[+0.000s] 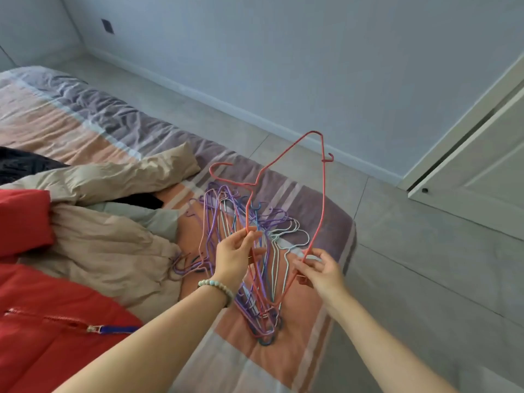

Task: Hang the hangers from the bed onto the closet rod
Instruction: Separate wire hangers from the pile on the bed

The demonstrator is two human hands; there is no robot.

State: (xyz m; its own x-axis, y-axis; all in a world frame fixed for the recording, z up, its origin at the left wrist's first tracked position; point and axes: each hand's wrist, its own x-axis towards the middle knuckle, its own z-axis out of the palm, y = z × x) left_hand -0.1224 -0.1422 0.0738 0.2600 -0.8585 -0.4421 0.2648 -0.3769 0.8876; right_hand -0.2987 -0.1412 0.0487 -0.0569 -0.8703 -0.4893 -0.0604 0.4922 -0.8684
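A red wire hanger is raised above the bed, its hook pointing left. My left hand pinches one side of it and my right hand pinches the other side near the lower end. Under it a tangled pile of hangers in purple, blue, white and pink lies on the striped bedsheet near the corner of the bed. The closet rod is out of sight.
A beige duvet and a red jacket with a zipper lie on the bed at left. Grey tiled floor runs along the right, with a white closet door at the right edge.
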